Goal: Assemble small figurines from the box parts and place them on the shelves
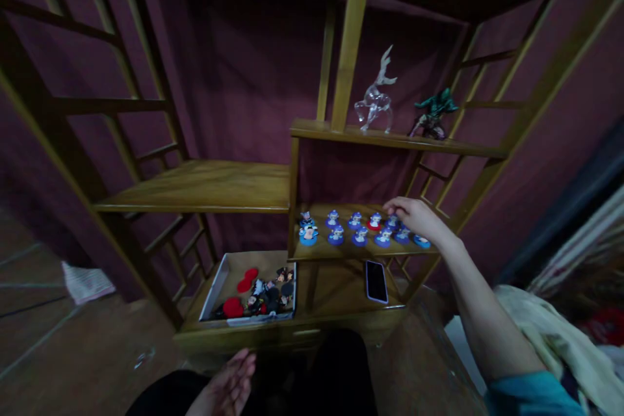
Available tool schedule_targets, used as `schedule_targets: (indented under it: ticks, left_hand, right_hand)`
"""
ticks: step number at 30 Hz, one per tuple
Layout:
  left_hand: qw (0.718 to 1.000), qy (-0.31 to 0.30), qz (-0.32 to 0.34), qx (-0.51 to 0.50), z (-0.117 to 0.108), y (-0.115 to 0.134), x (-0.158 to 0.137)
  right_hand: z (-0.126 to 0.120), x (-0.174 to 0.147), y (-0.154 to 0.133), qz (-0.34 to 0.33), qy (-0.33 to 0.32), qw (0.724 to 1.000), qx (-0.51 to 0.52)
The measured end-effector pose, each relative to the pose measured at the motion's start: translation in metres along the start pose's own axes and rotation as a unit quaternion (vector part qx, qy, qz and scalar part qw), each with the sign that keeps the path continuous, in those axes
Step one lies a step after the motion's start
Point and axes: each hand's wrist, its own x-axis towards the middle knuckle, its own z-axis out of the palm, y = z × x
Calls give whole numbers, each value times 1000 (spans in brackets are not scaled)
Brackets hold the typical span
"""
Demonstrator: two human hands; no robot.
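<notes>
My right hand (412,213) reaches over the small shelf, fingers bent down around the top of a purple-based figurine (391,222) in the back row; the exact contact is partly hidden. Beside it stands a figurine on a red base (374,221). More small white-and-purple figurines, such as this front-row one (359,236), stand in two rows. At the left end is a figurine on a light blue base (308,236), and another blue-based one (422,242) is partly under my wrist. My left hand (234,382) is low before the cabinet, palm turned up, fingers loosely apart, holding nothing.
A white box (214,286) of dark and red figurines sits on the lower level. Right of it lies a phone (376,281). A clear deer-like figure (375,101) and a dark green figure (435,114) stand on the upper shelf (331,133). Wooden posts (351,45) frame the shelves.
</notes>
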Motion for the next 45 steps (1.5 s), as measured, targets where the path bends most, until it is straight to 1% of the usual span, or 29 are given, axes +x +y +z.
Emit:
schedule_targets:
  ticks: [1, 2, 4, 7, 9, 11, 12, 14, 16, 19, 22, 25, 30, 32, 34, 40, 43, 45]
  left_hand:
    - [1000, 20, 11, -14, 1, 0, -3]
    - [999, 16, 12, -27, 0, -1, -4]
    - [999, 16, 17, -42, -3, -1, -7]
    - [998, 29, 13, -58, -14, 1, -10]
    - [997, 41, 14, -59, -24, 3, -12]
    - [997, 51, 15, -61, -37, 6, -14]
    - [996, 54, 14, -65, -44, 8, -14]
    - [995, 59, 16, -75, -60, 11, -13]
    - [994, 68, 23, -83, -76, 14, -11]
    - [992, 85, 38, -85, -95, 19, -7]
    - [990, 97, 40, -90, -109, 25, -5]
    - [989, 102, 29, -106, -120, 30, -3]
    - [988, 105, 17, -115, -131, 35, 8]
    - [988, 101, 15, -114, -135, 34, 13]
    - [988, 99, 11, -115, -140, 33, 18]
    - [989, 93, 5, -118, -160, 27, 35]
    - [989, 91, 5, -116, -164, 26, 40]
    - [989, 92, 1, -114, -164, 26, 42]
  right_hand:
    - [8, -13, -12, -1, 8, 998, 54]
    - [19, -26, -24, 2, 0, 994, 113]
    - [51, -52, -47, -5, -73, 972, 225]
    - [119, -83, -85, -9, -164, 923, 347]
    - [168, -93, -112, -6, -212, 894, 396]
    - [214, -92, -135, 9, -238, 883, 404]
    - [235, -89, -145, 16, -246, 883, 400]
    - [272, -77, -160, 19, -241, 895, 374]
    - [303, -64, -167, 9, -244, 910, 335]
    - [339, -46, -170, 21, -289, 922, 256]
    - [363, -34, -166, 40, -313, 923, 221]
    - [380, -26, -161, 49, -346, 916, 198]
    - [405, -12, -161, 53, -426, 881, 196]
    - [411, -6, -163, 59, -446, 870, 204]
    - [414, 0, -164, 64, -445, 867, 213]
    - [416, 7, -159, 82, -379, 890, 238]
    - [419, 7, -153, 92, -363, 897, 236]
    - [422, 5, -150, 90, -367, 896, 231]
